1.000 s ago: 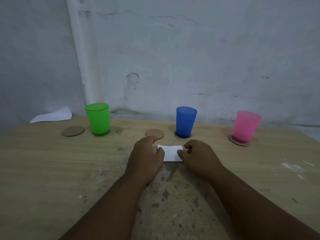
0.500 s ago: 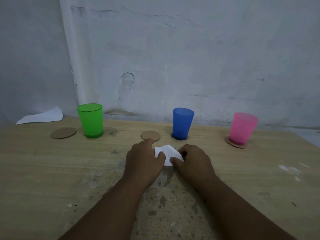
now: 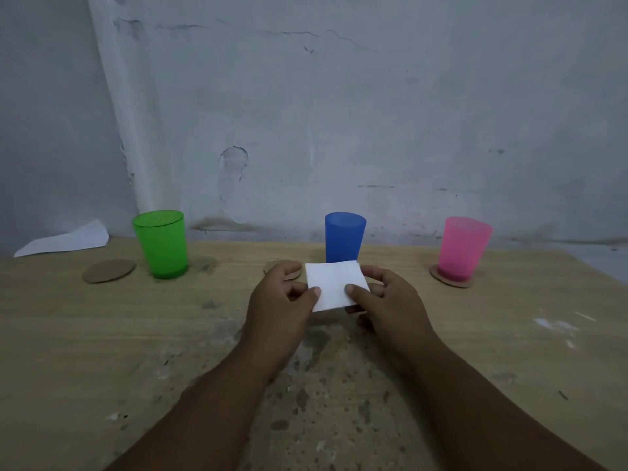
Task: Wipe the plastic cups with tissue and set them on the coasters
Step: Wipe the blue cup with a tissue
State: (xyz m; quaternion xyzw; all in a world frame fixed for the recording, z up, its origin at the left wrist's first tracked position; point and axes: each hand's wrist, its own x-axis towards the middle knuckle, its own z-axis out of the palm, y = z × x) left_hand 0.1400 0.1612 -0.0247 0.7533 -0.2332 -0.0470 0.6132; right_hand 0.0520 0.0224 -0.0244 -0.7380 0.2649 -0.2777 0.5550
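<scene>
A folded white tissue square (image 3: 334,283) is held over the middle of the wooden table (image 3: 102,334), face up, its slightly longer side running left to right. The left hand (image 3: 277,305) pinches its near left edge and the right hand (image 3: 390,300) its near right corner, so most of the sheet lies beyond both thumbs. A blue plastic cup (image 3: 344,237) stands just behind, a green plastic cup (image 3: 161,244) towards the back left corner, and a pink plastic cup (image 3: 462,248) towards the back right.
</scene>
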